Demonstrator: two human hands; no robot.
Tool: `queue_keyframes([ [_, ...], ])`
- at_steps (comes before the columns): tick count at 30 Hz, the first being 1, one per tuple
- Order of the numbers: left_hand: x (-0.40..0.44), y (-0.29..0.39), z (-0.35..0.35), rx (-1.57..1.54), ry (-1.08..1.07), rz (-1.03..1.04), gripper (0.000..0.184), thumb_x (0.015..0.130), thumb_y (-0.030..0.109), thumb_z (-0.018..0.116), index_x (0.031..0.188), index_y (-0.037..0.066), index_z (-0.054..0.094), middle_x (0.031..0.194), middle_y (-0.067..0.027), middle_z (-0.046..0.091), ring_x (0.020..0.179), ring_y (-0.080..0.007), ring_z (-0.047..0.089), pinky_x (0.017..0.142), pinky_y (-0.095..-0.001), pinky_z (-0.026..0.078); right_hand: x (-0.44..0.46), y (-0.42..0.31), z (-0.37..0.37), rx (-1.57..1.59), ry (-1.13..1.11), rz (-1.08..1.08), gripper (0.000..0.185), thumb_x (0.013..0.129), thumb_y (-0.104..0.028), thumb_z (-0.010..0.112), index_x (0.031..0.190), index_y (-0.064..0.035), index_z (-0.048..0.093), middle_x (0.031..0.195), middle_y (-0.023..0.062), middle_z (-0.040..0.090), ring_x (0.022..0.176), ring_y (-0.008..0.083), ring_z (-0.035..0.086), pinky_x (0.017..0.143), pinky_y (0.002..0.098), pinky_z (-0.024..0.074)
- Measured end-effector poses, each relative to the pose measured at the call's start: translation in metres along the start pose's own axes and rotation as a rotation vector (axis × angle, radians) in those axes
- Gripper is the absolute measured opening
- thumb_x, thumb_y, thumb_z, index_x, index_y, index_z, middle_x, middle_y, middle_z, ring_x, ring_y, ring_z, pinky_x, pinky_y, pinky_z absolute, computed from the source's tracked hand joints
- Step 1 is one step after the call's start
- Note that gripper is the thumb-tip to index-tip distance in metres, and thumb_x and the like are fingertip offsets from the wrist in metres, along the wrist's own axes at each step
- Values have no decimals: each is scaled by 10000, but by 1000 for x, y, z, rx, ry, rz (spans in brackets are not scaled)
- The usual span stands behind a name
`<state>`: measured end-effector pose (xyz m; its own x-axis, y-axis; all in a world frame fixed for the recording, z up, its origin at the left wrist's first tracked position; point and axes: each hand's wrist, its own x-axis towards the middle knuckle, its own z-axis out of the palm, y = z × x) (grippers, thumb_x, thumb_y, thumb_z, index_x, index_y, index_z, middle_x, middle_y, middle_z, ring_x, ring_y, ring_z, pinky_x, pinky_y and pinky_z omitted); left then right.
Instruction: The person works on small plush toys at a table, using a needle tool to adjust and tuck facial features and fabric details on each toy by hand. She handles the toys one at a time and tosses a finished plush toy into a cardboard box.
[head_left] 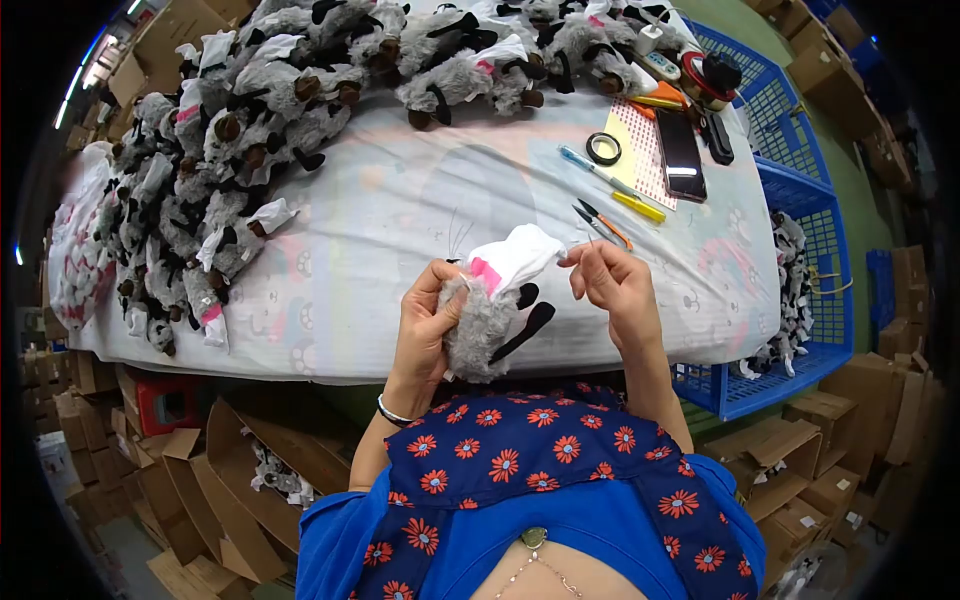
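My left hand point(424, 318) is closed around a grey furry plush toy point(478, 340) with black limbs, held just above the near edge of the table. A white cloth piece point(518, 258) with a pink strip stands out from the toy's top. At the right tip of that cloth is my right hand point(617, 292), its thumb and index finger pinched together. Whatever lies between those fingertips is too small to make out. Beyond the right hand, small thread snips point(606, 226) with orange handles rest on the tablecloth.
Piles of similar plush toys point(270, 95) cover the table's far and left sides. A pen point(600, 172), yellow marker point(638, 207), black tape roll point(603, 148) and phone point(681, 155) lie at right. Blue crates point(745, 395) flank the table; cardboard boxes point(215, 500) stand around.
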<state>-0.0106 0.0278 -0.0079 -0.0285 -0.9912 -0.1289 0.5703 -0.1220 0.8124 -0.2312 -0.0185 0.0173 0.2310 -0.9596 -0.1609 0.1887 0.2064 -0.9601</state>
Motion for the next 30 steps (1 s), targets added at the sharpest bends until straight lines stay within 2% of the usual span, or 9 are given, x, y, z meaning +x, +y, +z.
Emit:
queue_keyframes([
  [2, -1, 0, 3, 40, -30, 29, 94, 886, -12, 645, 948, 48, 609, 904, -35, 632, 761, -93, 567, 722, -198, 466, 7, -1, -6, 74, 31, 40, 118, 928, -119, 648, 872, -15, 648, 663, 24, 578, 508, 34, 420, 471, 148, 247],
  [6, -10, 2, 9, 439, -78, 121, 109, 854, -40, 660, 927, 35, 630, 882, -36, 631, 773, -112, 562, 740, -221, 462, 15, 8, -11, 102, 141, -90, 180, 957, -191, 639, 927, -16, 665, 674, 21, 574, 497, 24, 354, 470, 130, 212],
  [11, -16, 9, 0, 443, 12, 113, 127, 801, -71, 671, 887, 19, 643, 848, -40, 625, 747, -131, 545, 714, -233, 442, 25, -10, -36, 81, 153, -154, 192, 926, -214, 679, 898, -24, 670, 711, 42, 619, 525, 46, 408, 493, 155, 277],
  [12, -15, 9, 1, 442, 10, 113, 127, 801, -71, 671, 887, 19, 643, 848, -40, 625, 747, -131, 545, 714, -233, 442, 27, -10, -31, 10, 145, -152, 177, 939, -202, 665, 912, -26, 670, 726, 37, 615, 526, 37, 385, 483, 146, 266],
  [14, -14, 11, 6, 544, -125, 205, 143, 777, -77, 677, 882, 16, 647, 841, -47, 626, 728, -139, 534, 696, -238, 429, 33, -6, -20, -64, 135, -150, 164, 953, -189, 652, 926, -29, 670, 741, 31, 611, 526, 28, 362, 472, 138, 255],
  [17, -12, 13, 9, 646, -262, 305, 160, 754, -84, 682, 877, 12, 651, 833, -54, 628, 709, -148, 523, 677, -242, 417, 41, 1, -15, -158, 55, -49, 127, 925, -146, 677, 908, -21, 664, 793, 39, 627, 562, 38, 394, 501, 166, 308],
  [22, -18, 10, 5, 719, -295, 185, 205, 703, -92, 691, 873, 20, 667, 845, -57, 638, 692, -158, 506, 643, -245, 390, 31, 6, -8, 219, -92, -63, 101, 904, -116, 693, 916, -19, 667, 831, 41, 628, 603, 51, 440, 561, 175, 359],
  [27, -11, 16, 9, 826, -186, 157, 246, 694, -94, 678, 898, 43, 691, 880, -45, 654, 737, -171, 528, 760, -283, 434, 21, -13, 5, 257, -62, -175, 70, 870, -59, 708, 902, -19, 661, 852, 43, 632, 651, 67, 498, 621, 175, 399],
  [30, 7, 23, 20, 1060, -96, 541, 261, 698, -90, 677, 907, 65, 702, 921, -40, 670, 808, -180, 565, 937, -357, 422, 10, -29, 22, 174, -152, -296, 66, 866, -45, 715, 902, -20, 667, 782, 32, 615, 638, 56, 488, 592, 152, 379],
])
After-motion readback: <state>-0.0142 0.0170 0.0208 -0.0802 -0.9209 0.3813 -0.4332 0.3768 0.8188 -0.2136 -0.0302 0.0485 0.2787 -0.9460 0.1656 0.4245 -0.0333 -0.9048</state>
